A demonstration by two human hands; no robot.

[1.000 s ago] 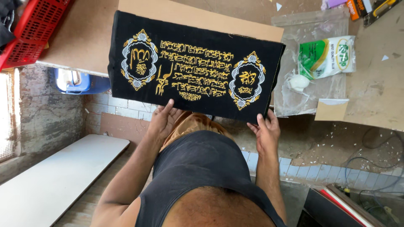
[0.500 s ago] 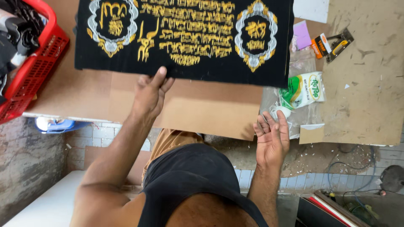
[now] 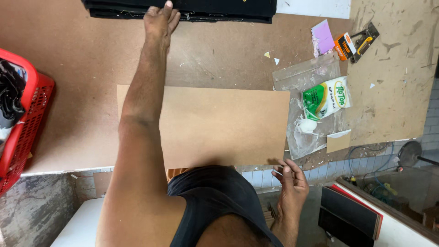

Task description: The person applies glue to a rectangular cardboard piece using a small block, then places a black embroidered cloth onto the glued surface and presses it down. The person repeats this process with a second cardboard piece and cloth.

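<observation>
Left hand [image 3: 160, 20] fingers together on black cloth [image 3: 183, 9]; red basket [image 3: 25, 132] holds dark fabric

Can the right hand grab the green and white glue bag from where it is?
Probably yes. The right hand hangs empty at the table's near edge, and the green and white glue bag lies just beyond it on clear plastic sheet, nothing between.

One black cloth panel [image 3: 219, 9] at top edge, one tan board [image 3: 219, 126] centre frame, one red basket [image 3: 23, 132] far left, one green-and-white pouch [image 3: 327, 97], one stapler [image 3: 363, 41] upper right, two hands.
</observation>
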